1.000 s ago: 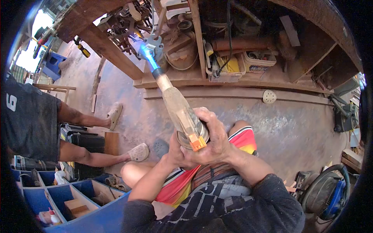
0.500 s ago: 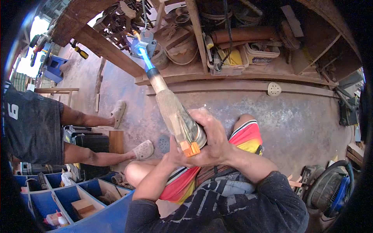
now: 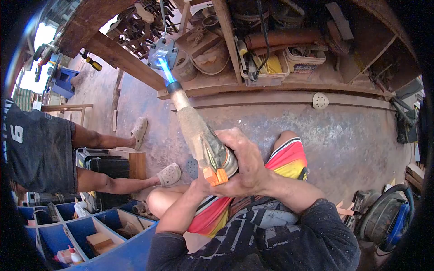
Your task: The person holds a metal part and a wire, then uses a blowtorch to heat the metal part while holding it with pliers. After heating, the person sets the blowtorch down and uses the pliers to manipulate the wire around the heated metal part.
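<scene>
A blowtorch (image 3: 196, 128) with a worn, dusty body and orange parts at its near end points up and to the left. My right hand (image 3: 244, 158) is wrapped around its canister end. Below the orange parts, my left hand (image 3: 203, 186) grips the torch's near end, its fingers mostly hidden. From the dark nozzle a blue flame (image 3: 166, 70) reaches a grey metal flange (image 3: 168, 49) with several holes. The flange hangs from a thin wire (image 3: 163, 18), apart from both hands.
Above, a wooden shelf (image 3: 212, 90) holds buckets and a plastic bin (image 3: 264, 81). A perforated disc (image 3: 320, 100) leans there. At left stands another person (image 3: 40, 149); a blue compartment box (image 3: 126, 253) is lower left, a blue-and-black machine (image 3: 384, 219) lower right.
The nozzle and flame have shifted slightly left and down. The flange now shows its face more squarely, and the orange flame beyond it is gone. Both hands keep their hold.
</scene>
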Demonstrator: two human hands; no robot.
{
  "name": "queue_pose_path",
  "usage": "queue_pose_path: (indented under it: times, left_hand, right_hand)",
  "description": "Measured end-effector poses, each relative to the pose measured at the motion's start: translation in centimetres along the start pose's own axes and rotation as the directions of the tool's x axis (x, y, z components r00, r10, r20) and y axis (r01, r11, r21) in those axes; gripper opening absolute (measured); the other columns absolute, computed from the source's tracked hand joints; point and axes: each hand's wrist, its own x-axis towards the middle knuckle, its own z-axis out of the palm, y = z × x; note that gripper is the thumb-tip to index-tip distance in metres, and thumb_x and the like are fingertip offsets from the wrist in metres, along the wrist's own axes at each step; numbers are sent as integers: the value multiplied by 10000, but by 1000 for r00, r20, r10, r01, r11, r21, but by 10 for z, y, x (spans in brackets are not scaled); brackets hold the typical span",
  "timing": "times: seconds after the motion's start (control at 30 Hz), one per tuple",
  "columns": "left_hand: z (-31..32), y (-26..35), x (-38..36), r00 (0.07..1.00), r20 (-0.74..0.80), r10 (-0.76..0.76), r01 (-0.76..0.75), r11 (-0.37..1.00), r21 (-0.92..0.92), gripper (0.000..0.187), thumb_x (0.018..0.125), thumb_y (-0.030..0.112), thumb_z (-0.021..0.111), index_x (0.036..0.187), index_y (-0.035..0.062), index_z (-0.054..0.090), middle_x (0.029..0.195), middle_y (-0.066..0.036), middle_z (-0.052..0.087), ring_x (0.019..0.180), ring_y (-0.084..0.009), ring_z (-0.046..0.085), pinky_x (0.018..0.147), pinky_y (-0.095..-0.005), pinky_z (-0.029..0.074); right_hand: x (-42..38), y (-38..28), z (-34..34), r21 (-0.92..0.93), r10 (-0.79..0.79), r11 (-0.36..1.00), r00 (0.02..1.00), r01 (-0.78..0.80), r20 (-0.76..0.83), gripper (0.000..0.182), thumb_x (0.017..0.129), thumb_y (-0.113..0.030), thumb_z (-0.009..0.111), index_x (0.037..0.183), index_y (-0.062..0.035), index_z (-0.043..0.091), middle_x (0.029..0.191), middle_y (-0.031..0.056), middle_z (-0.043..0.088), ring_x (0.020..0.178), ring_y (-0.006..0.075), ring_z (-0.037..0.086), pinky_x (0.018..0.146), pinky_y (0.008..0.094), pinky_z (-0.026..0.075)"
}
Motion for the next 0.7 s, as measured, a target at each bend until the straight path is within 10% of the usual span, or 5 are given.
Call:
queue_pose_path:
  times: [0.7]
  left_hand:
    - [1, 5, 2, 1000, -25, 9, -10, 1000, -29, 825, 740, 330, 854, 1402, 47, 452, 1322, -99, 584, 1192, -234, 598, 1005, -395, 487]
  right_hand:
    - [1, -7, 3, -6, -2, 1000, 999, 2, 44, 855, 599, -222, 922, 1288, 45, 493, 1161, 237, 620, 977, 417, 642, 827, 459, 541]
